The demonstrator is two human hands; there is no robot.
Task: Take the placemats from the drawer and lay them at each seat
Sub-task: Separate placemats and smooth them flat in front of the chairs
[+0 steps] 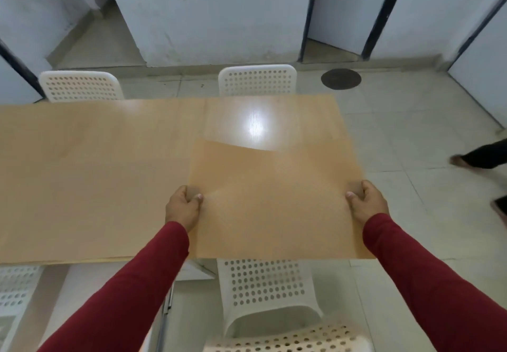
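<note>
A tan placemat [274, 200] is held flat over the near right corner of the light wooden table [96, 173]. My left hand [183, 206] pinches its left edge, thumb on top. My right hand [365, 203] pinches its right edge the same way. The mat's near edge hangs past the table's front edge, above a white perforated chair [266, 288]. The mat's far edge looks slightly raised off the table. No drawer is in view.
Two white perforated chairs [79, 85] [258, 79] stand at the table's far side, and another chair [16, 285] is at the near left. A person's legs and shoes [480, 159] are on the tiled floor at the right. A round floor cover [341, 78] lies beyond.
</note>
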